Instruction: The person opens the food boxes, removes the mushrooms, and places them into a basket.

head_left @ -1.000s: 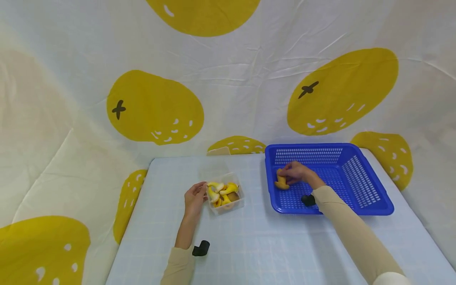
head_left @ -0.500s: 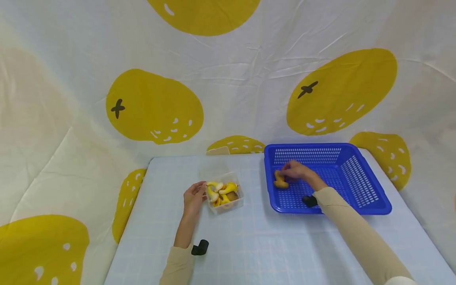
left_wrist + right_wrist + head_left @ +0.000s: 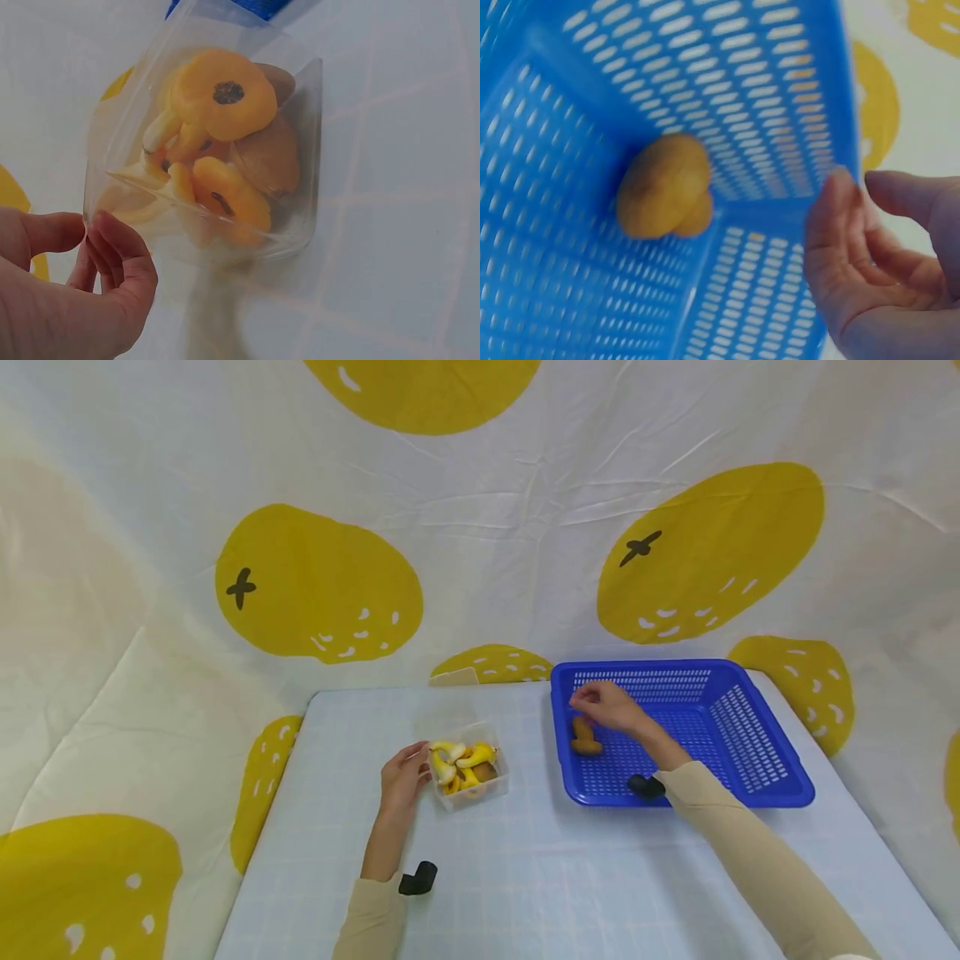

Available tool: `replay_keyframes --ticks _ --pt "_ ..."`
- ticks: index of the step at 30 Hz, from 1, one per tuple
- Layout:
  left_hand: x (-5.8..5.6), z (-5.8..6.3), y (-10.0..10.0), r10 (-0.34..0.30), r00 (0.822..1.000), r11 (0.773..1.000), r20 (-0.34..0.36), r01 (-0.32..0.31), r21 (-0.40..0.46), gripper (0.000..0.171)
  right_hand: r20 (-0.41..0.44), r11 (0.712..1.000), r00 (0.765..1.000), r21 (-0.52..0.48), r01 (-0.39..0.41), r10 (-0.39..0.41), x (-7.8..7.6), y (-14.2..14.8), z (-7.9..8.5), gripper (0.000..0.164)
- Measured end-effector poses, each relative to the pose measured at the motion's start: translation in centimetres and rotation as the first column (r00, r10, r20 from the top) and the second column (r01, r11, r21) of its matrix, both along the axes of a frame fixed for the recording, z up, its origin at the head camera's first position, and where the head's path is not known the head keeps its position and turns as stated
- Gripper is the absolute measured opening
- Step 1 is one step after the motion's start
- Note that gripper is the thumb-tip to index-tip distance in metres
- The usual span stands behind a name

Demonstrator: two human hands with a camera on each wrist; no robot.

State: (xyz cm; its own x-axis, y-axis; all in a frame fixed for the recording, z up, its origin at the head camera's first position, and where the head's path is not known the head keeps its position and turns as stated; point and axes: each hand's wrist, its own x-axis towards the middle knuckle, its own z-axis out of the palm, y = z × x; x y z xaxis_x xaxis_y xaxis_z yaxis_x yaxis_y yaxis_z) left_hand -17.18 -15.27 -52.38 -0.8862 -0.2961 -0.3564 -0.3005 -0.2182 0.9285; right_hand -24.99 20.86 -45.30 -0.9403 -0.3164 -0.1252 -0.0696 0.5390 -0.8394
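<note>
A clear plastic box holds several yellow and brown mushrooms, some with dark marks on their caps. My left hand pinches the box's left wall between thumb and fingertips, as the left wrist view shows. Inside the blue basket lies one brown mushroom near the left wall, cap toward the front. Just above it is my right hand, thumb and fingers loosely bent with nothing between them. In the right wrist view, that mushroom sits in the basket's corner, apart from my fingers.
The box's clear lid stands raised behind it, against a white curtain printed with yellow fruit. A pale checked cloth covers the table. A black wrist device sits on each forearm.
My right hand has let go of the brown mushroom and risen slightly toward the basket's back left. The mushroom stays on the basket floor. My left hand keeps its hold on the box.
</note>
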Motion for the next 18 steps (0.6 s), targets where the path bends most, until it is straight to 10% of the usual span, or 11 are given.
replay_keyframes --ticks 18 --pt "0.1 0.2 -0.4 -0.009 0.999 0.998 0.040 0.007 0.060 0.040 -0.128 0.987 0.988 -0.122 -0.103 0.087 0.8 -6.2 1.0 0.020"
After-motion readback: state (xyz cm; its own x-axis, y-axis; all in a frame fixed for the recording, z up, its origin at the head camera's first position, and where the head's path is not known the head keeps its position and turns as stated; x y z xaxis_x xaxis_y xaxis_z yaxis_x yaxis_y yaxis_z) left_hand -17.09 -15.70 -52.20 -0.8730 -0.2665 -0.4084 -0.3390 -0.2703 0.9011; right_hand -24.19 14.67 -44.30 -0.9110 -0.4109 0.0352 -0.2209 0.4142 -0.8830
